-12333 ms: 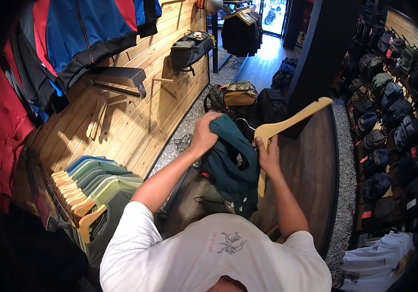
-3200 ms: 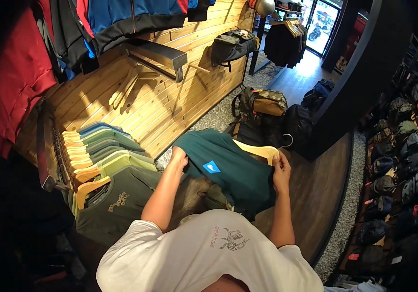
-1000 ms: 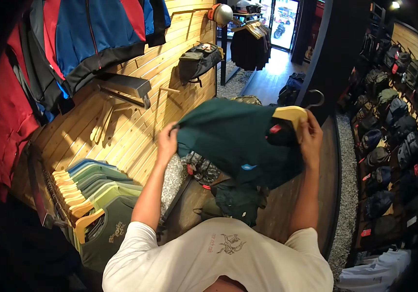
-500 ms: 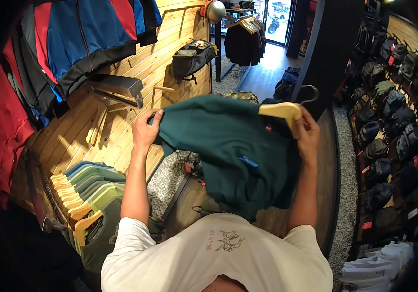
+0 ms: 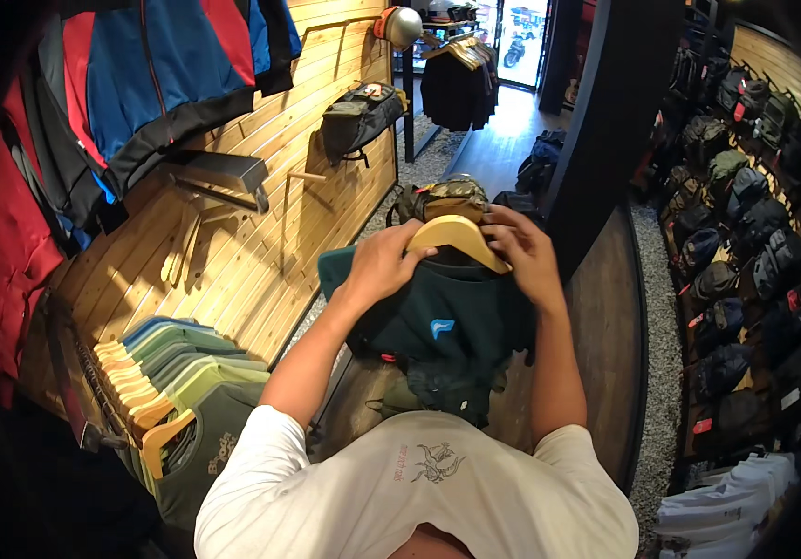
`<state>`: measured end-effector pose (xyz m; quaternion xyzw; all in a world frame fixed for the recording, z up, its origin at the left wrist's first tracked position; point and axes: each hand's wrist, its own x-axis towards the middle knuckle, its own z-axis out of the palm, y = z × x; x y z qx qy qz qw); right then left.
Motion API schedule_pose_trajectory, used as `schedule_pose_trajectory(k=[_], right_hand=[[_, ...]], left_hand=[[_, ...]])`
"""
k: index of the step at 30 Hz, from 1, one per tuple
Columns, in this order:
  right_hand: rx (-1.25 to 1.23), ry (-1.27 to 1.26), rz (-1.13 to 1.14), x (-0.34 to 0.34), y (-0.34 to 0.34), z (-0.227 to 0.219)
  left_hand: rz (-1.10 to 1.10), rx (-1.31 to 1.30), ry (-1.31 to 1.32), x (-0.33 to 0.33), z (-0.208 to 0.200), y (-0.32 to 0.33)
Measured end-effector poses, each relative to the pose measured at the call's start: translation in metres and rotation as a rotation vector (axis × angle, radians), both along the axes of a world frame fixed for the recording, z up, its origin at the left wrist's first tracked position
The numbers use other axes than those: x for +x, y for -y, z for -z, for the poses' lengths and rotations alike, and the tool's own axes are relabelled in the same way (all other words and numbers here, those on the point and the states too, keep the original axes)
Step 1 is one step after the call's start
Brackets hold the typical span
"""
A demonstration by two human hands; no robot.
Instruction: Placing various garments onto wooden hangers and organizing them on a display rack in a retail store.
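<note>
A dark green T-shirt (image 5: 419,293) with a small blue chest mark hangs in front of me on a wooden hanger (image 5: 456,236), which sits inside its neck opening. My left hand (image 5: 384,265) pinches the hanger's left arm together with the collar, thumb on the near side. At the hanger's right arm, my right hand (image 5: 523,250) has its fingers bent around the wood and the shirt's shoulder. The hanger's metal hook does not show clearly against the bags behind.
T-shirts on hangers (image 5: 163,373) fill a low rail at my left, beneath hanging jackets (image 5: 153,84). A metal bracket (image 5: 219,177) juts from the wooden wall. Backpacks (image 5: 447,198) stand beyond the shirt, with many more bags (image 5: 745,242) along the right side.
The shirt and hanger have come to the middle, and the hanger now faces me upright. My left hand has moved right from the spread-out cloth to the hanger; my right hand has shifted left.
</note>
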<state>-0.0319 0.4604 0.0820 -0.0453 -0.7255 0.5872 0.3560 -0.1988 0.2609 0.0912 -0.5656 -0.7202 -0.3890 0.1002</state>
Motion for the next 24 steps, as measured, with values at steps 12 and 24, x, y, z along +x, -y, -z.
schedule_pose_trajectory(k=[12,24], right_hand=[[0.051,0.316,0.417,0.064,-0.052,0.159],[0.144,0.413,0.084,0.069,-0.048,0.084]], left_hand=[[-0.176,0.046,0.014,-0.042,-0.024,0.029],[-0.181,-0.175,0.039,-0.044,-0.053,0.055]])
